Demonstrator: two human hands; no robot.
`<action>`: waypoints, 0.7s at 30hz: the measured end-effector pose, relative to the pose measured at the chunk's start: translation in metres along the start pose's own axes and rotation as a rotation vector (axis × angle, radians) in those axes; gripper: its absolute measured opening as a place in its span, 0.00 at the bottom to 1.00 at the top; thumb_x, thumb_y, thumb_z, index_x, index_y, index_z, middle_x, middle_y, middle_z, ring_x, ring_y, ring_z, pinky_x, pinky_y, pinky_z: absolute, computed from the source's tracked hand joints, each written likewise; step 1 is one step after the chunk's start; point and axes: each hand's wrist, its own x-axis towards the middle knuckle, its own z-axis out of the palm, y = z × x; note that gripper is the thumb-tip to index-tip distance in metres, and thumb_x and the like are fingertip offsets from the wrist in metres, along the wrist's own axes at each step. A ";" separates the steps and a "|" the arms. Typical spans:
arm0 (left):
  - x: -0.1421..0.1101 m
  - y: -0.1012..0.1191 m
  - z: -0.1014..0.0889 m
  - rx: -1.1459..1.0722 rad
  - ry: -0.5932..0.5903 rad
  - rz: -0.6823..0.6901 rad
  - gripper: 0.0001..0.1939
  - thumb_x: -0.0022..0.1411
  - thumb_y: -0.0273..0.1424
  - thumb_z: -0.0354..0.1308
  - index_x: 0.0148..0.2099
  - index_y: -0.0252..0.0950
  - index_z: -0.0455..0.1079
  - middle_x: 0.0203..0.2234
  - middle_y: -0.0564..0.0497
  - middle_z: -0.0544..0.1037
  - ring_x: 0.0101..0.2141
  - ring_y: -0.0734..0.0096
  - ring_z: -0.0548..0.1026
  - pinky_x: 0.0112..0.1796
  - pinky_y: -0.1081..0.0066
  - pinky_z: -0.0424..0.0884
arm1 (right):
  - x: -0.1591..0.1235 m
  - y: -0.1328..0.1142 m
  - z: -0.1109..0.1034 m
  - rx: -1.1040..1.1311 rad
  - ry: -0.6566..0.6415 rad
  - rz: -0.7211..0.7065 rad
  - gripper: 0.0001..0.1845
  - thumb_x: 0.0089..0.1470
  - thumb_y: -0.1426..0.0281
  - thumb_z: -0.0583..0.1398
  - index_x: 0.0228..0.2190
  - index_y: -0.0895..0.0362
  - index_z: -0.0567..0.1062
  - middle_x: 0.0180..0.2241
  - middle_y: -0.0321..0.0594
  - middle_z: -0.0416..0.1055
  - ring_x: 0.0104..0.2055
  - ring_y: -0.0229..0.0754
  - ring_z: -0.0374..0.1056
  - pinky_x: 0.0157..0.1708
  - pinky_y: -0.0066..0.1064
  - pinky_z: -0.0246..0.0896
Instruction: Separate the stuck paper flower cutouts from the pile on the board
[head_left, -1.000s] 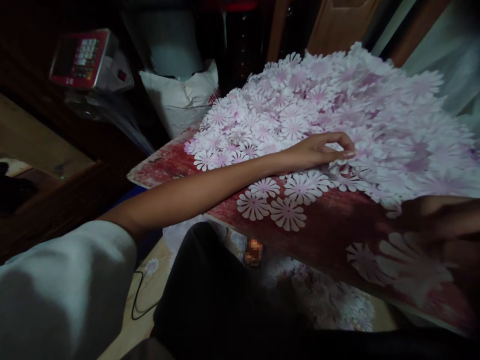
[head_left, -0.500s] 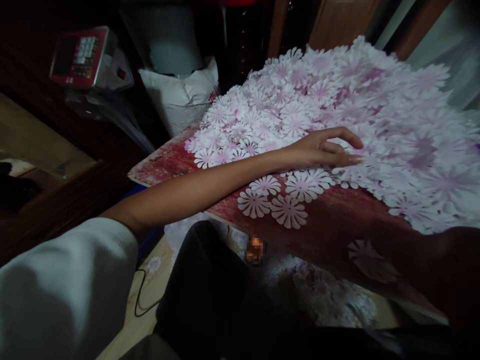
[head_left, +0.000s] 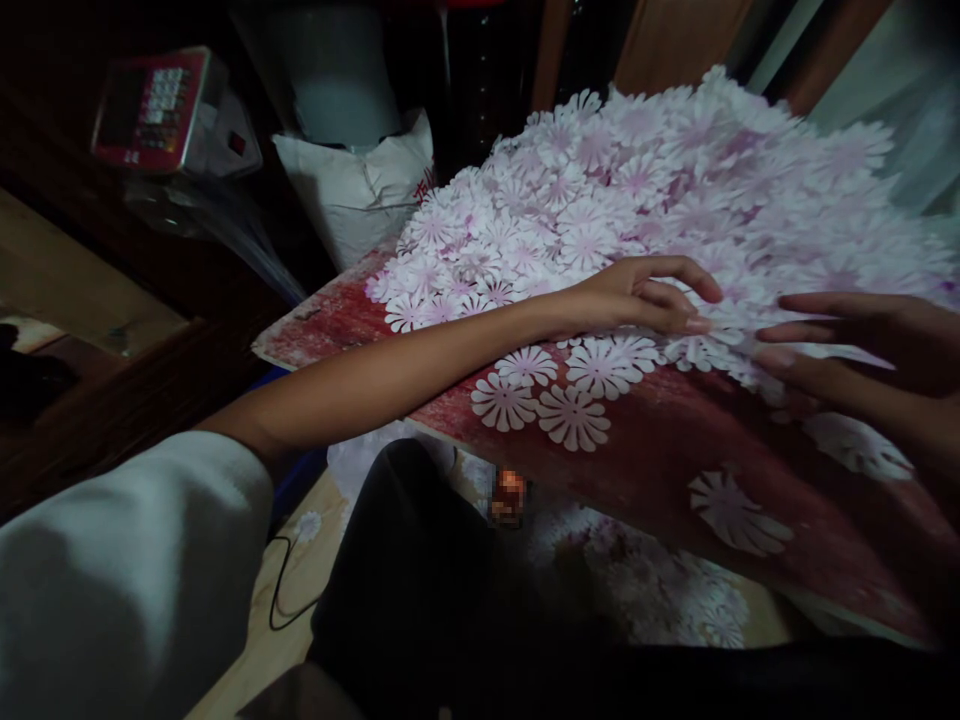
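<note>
A large heap of white paper flowers [head_left: 585, 190] with pale purple centres covers much of a worn red board [head_left: 637, 430]. My left hand [head_left: 645, 295] rests at the near edge of the heap, its forefinger raised in a curve. The thumb and another finger come together at a white flower [head_left: 731, 335], whose edge they partly hide. From the right comes my right hand [head_left: 870, 350], its thumb and fingers apart, pointing at the left hand. White petals show between its fingers; whether it touches them is unclear. Several single flowers [head_left: 574, 415] lie flat near the board's front edge.
A red scale display [head_left: 154, 110] stands at the upper left, beside a white sack [head_left: 360, 190] and a grey bucket [head_left: 345, 80]. Below the board, more flowers [head_left: 660, 590] lie near my dark-clothed leg [head_left: 405, 560]. A black cable [head_left: 281, 585] runs along the floor.
My right hand has come up from the dark lower right to the heap, its fingers now visible near my left hand. The left hand has hardly moved.
</note>
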 end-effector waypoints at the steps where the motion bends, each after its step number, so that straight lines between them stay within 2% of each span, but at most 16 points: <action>1: -0.001 0.001 0.001 -0.005 -0.003 0.000 0.22 0.62 0.32 0.72 0.56 0.32 0.77 0.40 0.48 0.82 0.45 0.68 0.80 0.55 0.66 0.75 | -0.003 -0.001 0.002 -0.009 -0.017 0.009 0.36 0.40 0.53 0.81 0.51 0.49 0.89 0.51 0.47 0.84 0.43 0.48 0.79 0.32 0.32 0.75; 4: -0.002 0.002 0.001 0.003 -0.021 0.000 0.20 0.64 0.34 0.72 0.55 0.32 0.77 0.38 0.49 0.82 0.42 0.72 0.79 0.52 0.68 0.76 | -0.013 -0.006 0.008 -0.061 -0.069 0.033 0.35 0.42 0.49 0.80 0.50 0.51 0.89 0.48 0.49 0.85 0.44 0.51 0.80 0.31 0.33 0.76; 7: 0.002 0.000 -0.002 0.001 -0.041 0.024 0.21 0.63 0.34 0.74 0.54 0.30 0.76 0.36 0.49 0.81 0.37 0.76 0.77 0.48 0.68 0.74 | -0.022 -0.015 0.015 -0.089 -0.086 0.055 0.33 0.42 0.47 0.80 0.46 0.54 0.90 0.43 0.49 0.85 0.39 0.50 0.79 0.29 0.31 0.75; 10: 0.006 -0.002 -0.003 0.020 -0.066 0.025 0.20 0.64 0.35 0.74 0.52 0.28 0.77 0.34 0.50 0.80 0.35 0.78 0.75 0.46 0.68 0.71 | -0.030 -0.026 0.023 -0.067 -0.035 0.090 0.30 0.43 0.48 0.80 0.43 0.53 0.90 0.42 0.48 0.85 0.34 0.45 0.77 0.26 0.29 0.71; 14: 0.006 0.000 -0.002 0.038 -0.054 0.013 0.15 0.64 0.33 0.72 0.48 0.27 0.78 0.33 0.51 0.79 0.36 0.78 0.75 0.46 0.69 0.70 | -0.039 -0.038 0.031 -0.053 0.032 0.116 0.32 0.45 0.47 0.79 0.45 0.54 0.89 0.40 0.47 0.85 0.32 0.43 0.75 0.24 0.27 0.66; 17: 0.004 0.000 -0.001 0.022 -0.060 0.029 0.14 0.64 0.33 0.73 0.47 0.29 0.78 0.32 0.52 0.80 0.36 0.78 0.76 0.45 0.71 0.70 | -0.041 -0.041 0.035 -0.055 0.059 0.123 0.31 0.44 0.51 0.81 0.45 0.55 0.89 0.38 0.46 0.85 0.34 0.42 0.76 0.26 0.25 0.66; 21: 0.003 0.000 -0.003 0.008 -0.083 0.054 0.17 0.63 0.36 0.74 0.48 0.29 0.78 0.32 0.51 0.80 0.35 0.78 0.76 0.43 0.71 0.70 | -0.041 -0.040 0.037 -0.024 0.082 0.140 0.30 0.45 0.56 0.82 0.49 0.52 0.90 0.39 0.44 0.85 0.35 0.39 0.76 0.27 0.21 0.66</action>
